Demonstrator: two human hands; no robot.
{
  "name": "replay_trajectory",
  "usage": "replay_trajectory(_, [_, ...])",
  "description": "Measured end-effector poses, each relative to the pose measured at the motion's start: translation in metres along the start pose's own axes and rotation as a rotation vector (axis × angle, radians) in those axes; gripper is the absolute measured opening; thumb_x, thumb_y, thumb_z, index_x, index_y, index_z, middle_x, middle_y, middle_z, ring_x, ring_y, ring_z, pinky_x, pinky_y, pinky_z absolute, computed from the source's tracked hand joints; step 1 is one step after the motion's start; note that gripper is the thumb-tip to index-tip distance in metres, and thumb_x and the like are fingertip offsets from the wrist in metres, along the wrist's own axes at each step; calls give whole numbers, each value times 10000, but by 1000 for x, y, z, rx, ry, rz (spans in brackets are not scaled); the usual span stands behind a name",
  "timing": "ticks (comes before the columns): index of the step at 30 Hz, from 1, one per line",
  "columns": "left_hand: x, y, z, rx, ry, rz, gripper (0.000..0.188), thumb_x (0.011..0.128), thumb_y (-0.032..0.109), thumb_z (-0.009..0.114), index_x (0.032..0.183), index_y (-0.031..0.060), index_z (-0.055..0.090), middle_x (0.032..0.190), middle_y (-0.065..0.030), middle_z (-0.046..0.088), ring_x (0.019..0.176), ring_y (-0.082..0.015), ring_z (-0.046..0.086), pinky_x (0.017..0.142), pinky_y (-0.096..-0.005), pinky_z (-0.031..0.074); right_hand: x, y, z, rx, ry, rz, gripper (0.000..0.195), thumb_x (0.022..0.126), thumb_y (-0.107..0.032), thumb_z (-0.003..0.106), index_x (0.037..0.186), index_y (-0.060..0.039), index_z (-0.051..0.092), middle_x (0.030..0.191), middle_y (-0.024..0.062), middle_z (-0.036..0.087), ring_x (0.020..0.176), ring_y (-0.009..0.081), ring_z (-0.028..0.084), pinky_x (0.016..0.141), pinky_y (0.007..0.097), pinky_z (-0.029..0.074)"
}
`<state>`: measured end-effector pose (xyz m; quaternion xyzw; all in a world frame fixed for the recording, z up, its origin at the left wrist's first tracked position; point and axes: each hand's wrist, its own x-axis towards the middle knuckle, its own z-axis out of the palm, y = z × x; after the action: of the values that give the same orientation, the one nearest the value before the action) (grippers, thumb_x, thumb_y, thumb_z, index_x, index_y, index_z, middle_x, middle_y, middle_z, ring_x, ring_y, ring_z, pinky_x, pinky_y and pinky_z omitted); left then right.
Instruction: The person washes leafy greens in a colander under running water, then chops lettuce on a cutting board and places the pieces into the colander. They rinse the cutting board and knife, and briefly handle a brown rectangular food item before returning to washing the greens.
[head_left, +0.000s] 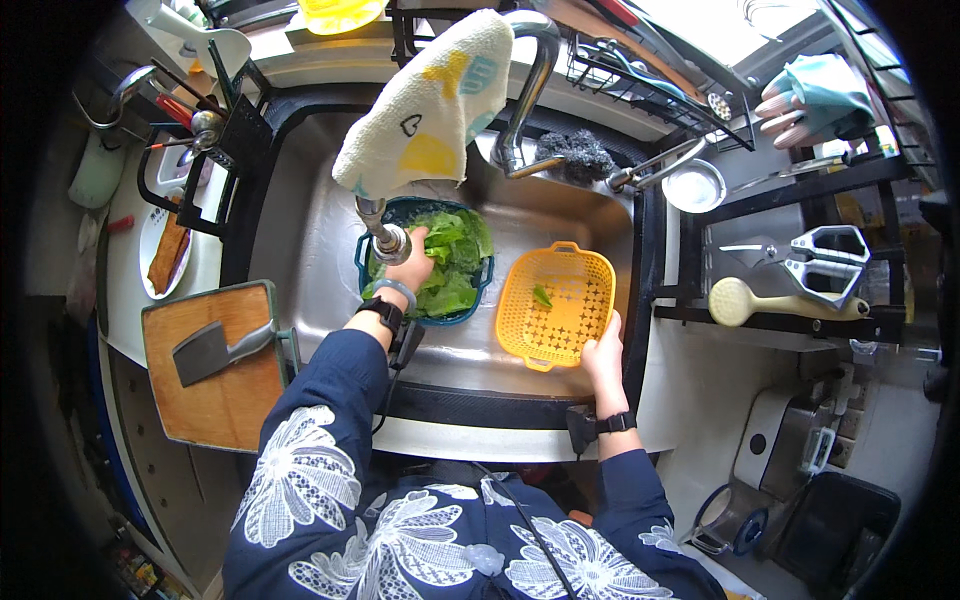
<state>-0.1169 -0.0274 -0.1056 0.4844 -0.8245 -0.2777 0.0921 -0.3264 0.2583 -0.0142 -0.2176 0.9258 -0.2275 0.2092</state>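
My left hand (411, 264) reaches under the faucet spout (391, 244) into a dark teal basin (484, 289) of green leafy vegetables (451, 262). The spout hides part of that hand, and its fingers touch the leaves; whether they grip any cannot be told. With my right hand (604, 352) I hold the lower right rim of a yellow plastic colander (559, 300). One small green leaf (542, 296) lies inside the colander. Both vessels are in the stainless steel sink (457, 360), side by side. A patterned cloth (427, 112) is draped over the faucet.
Left of the sink, a cleaver (202, 354) rests on a wooden cutting board (225, 405), near a plate of browned food (169, 255) and a black utensil holder (244, 135). Steel wool (576, 154) sits behind the sink. Kitchen scissors (825, 262) lie on the right rack.
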Motion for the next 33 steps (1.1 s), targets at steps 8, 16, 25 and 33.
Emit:
replay_trajectory(8, [-44, 157, -50, -137, 25, 437, 405, 686, 19, 652, 1074, 87, 561, 1053, -172, 528, 968, -395, 498, 847, -445, 465, -13, -5, -23, 171, -10, -82, 513, 801, 25, 420, 1310, -38, 441, 1123, 258, 617, 1087, 376, 595, 918, 415, 482])
replay_trajectory(16, [-75, 191, -31, -172, -561, 468, 1021, 620, 282, 841, 1474, 236, 284, 1449, -320, 238, 1302, -462, 333, 1070, -438, 344, -23, -8, -33, 346, -15, -189, 527, 767, 34, 401, 1289, -9, 457, 1136, 232, 615, 1107, 333, 598, 938, 389, 466])
replay_trajectory(25, [-7, 77, -36, -318, -86, 285, 485, 786, 272, 677, 1214, 78, 558, 1143, -216, 547, 1071, -358, 538, 905, -410, 460, -22, 23, -17, 465, -38, -128, 494, 777, 27, 398, 1266, 16, 469, 1114, 208, 627, 1072, 302, 613, 925, 370, 470])
replay_trajectory(33, [-7, -29, 4, 0, -366, -50, 1067, 639, 582, 744, 1490, 398, 127, 1519, -119, 291, 1382, -396, 268, 1015, -710, 199, -27, 13, -19, 353, -39, -175, 501, 776, 35, 394, 1271, 15, 467, 1104, 226, 626, 1059, 326, 618, 910, 374, 476])
